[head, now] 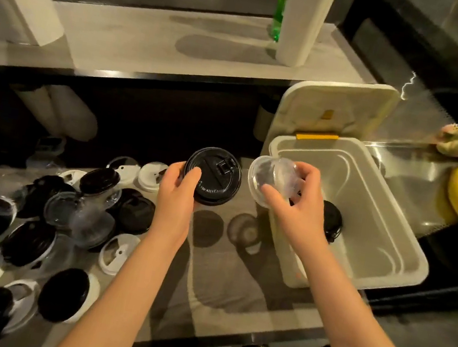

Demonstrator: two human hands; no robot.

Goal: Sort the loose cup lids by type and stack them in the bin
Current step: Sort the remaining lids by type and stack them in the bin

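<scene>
Loose black, white and clear lids (45, 217) lie heaped on the table (203, 276) at left. The left hand (178, 185) has its grip curled round the rim of a black lid (218, 177) held above the table. The right hand (300, 195) pinches a clear lid (270, 177) in its grip at the rim of the open white bin (393, 239), where a second black lid (332, 222) lies.

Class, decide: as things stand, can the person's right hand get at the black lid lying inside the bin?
Probably yes: the bin is open, and the right hand hangs close above the black lid, nothing between. It grips a clear lid, though, so it isn't free.
</scene>
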